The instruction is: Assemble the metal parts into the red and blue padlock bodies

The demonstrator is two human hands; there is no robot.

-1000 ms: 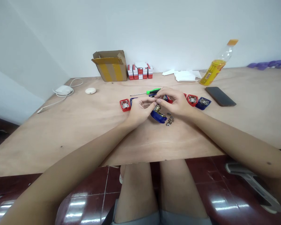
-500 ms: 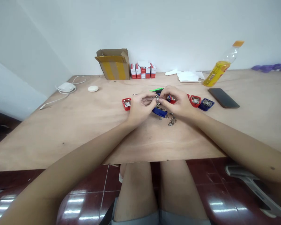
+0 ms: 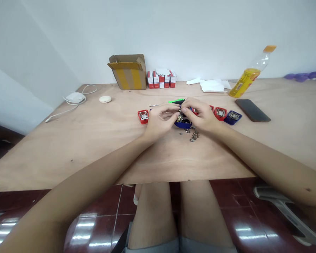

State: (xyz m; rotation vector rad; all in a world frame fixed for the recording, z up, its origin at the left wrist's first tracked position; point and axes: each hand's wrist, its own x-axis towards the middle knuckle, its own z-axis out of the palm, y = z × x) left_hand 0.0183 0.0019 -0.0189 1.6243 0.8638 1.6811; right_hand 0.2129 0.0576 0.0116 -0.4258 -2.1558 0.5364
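My left hand (image 3: 163,119) and my right hand (image 3: 198,112) meet over the middle of the table. Both have thumb and fingers pinched at a small shiny metal part (image 3: 179,117), whose exact shape is mostly hidden by the fingers. Just under them a blue plastic casing (image 3: 183,125) shows, tilted, with metal inside. Small loose metal pieces (image 3: 194,136) lie in front of it. Behind the hands is a green-and-black handle (image 3: 177,101). A red casing with metal fittings (image 3: 143,116) sits left of my left hand.
Right of my hands stand another red casing (image 3: 220,113) and a blue one (image 3: 233,117), then a dark phone (image 3: 252,110). Farther back are a tilted drink bottle (image 3: 244,82), white papers (image 3: 214,85), small red-and-white boxes (image 3: 161,80), and a cardboard box (image 3: 129,75). A white charger (image 3: 75,98) lies left.
The blue casing below my hands has turned from slanting to nearly level and shifted slightly right. My fingertips have moved a little, still pinched together around the metal part.
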